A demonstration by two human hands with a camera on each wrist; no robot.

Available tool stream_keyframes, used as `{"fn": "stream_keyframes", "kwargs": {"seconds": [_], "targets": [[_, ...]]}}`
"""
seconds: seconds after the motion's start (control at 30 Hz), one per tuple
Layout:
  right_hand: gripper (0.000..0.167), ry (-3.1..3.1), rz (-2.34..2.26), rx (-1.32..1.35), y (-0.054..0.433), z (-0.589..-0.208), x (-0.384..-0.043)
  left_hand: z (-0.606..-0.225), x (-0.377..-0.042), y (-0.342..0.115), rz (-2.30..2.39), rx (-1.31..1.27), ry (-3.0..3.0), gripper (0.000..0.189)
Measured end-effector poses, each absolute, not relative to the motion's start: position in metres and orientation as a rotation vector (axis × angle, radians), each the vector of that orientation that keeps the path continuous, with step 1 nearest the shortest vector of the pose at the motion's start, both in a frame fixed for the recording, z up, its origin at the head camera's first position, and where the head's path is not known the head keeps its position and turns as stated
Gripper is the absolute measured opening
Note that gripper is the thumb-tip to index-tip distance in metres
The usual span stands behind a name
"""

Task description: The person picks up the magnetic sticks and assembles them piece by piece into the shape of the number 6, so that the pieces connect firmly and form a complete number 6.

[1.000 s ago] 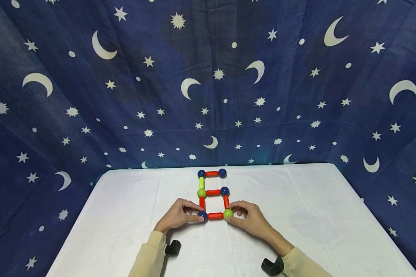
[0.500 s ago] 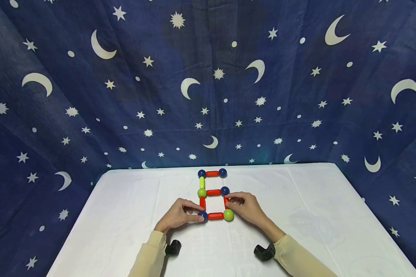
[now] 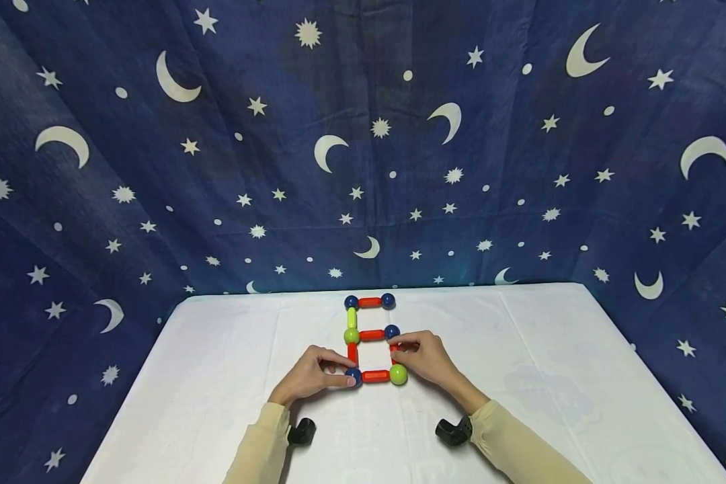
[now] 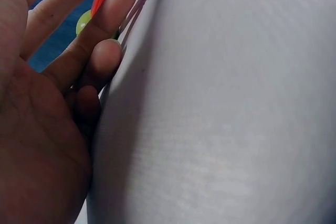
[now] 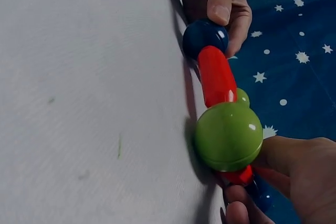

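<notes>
A flat figure of magnetic balls and rods, shaped like a 6, lies on the white table. My left hand [image 3: 310,376] pinches the blue ball [image 3: 355,378] at its near left corner between thumb and fingers. My right hand [image 3: 426,356] pinches the right-side red rod [image 5: 241,176], largely covered by the fingers. That rod runs between the near right green ball [image 3: 398,374] and a blue ball [image 3: 391,331] beyond it. A red rod [image 3: 376,376] spans the near side. In the right wrist view, the green ball sits just in front of the right fingers.
The figure's far part has a green ball [image 3: 351,335], a yellow-green rod [image 3: 352,317] and a red rod [image 3: 370,302] between two blue balls. A dark blue cloth [image 3: 363,168] with moons and stars hangs behind the white table [image 3: 218,403].
My right hand has left the near right green ball and moved away from me along the figure's right side to the red rod. My left hand stays at its blue ball.
</notes>
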State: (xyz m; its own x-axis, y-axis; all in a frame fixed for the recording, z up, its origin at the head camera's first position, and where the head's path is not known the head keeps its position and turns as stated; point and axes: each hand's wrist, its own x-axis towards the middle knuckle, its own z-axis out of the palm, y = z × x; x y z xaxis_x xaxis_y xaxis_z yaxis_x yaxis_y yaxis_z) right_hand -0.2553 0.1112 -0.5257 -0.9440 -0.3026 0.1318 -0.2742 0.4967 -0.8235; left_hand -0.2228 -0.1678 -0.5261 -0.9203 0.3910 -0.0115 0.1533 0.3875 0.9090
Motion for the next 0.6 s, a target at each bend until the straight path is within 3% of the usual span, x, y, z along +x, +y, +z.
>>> {"fn": "stream_keyframes", "kwargs": {"seconds": [0.6], "targets": [[0.02,2.598,-1.553,-0.461,0.1164,-0.5232,-0.2531,-0.5266,-0.223,-0.1689,1.556,0.492,2.402,0.025]]}}
